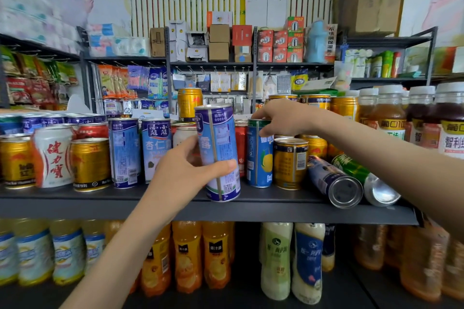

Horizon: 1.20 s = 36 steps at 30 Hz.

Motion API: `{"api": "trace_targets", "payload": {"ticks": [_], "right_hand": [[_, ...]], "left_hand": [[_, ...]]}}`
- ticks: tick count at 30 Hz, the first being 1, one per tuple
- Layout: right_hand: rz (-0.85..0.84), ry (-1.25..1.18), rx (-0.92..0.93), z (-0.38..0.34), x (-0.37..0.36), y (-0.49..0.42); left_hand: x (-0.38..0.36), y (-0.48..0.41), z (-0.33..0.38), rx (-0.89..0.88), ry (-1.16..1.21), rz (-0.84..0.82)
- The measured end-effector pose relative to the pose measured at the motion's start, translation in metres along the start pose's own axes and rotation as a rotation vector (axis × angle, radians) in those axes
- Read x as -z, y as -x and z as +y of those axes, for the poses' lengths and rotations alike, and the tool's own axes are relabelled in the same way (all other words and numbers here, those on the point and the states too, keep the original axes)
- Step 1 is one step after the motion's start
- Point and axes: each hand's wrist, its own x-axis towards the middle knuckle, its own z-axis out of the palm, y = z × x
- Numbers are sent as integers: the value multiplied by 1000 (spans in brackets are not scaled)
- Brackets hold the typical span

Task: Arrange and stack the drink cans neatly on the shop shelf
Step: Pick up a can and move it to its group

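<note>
Blue can (218, 140) in left hand (182, 174)

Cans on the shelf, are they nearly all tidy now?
Partly. Done: the white can and gold cans on the left stand upright on the shelf. In hand: the left-hand grip holds a tall blue can, and the right-hand grip holds the top of a lemon can. Left: a dark blue can and a green can lie on their sides at the right.
</note>
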Motion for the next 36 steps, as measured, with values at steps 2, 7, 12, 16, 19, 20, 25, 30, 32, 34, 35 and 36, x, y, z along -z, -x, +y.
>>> {"api": "trace_targets", "payload": {"ticks": [2,7,12,16,19,20,25,30,32,34,35,36], "right_hand": [[36,47,53,0,0,3],[118,71,106,9,-3,5],[111,90,144,16,-17,-3],[132,164,183,21,-22,-5],[128,121,183,26,-20,-1],[157,71,173,26,-17,2],[253,-471,137,16,8,30],[35,-255,191,9,9,38],[59,-205,213,12,6,35],[65,-195,233,13,3,33],[69,-178,241,14,2,32],[79,-165,247,15,1,30]], "left_hand": [[-8,1,-2,-9,-35,-4],[-32,-1,-7,-54,-127,-16],[-52,-6,-14,-61,-197,25],[-59,-8,-18,-56,-236,60],[-63,-10,-19,-58,-244,80],[-64,-10,-20,-59,-246,87],[-73,-15,-22,-77,-304,123],[-83,-19,-19,-113,-517,151],[-85,-20,-20,-158,-630,180],[-87,-21,-23,-238,-781,238],[-88,-22,-24,-284,-860,281],[-89,-22,-25,-326,-926,330]]}}
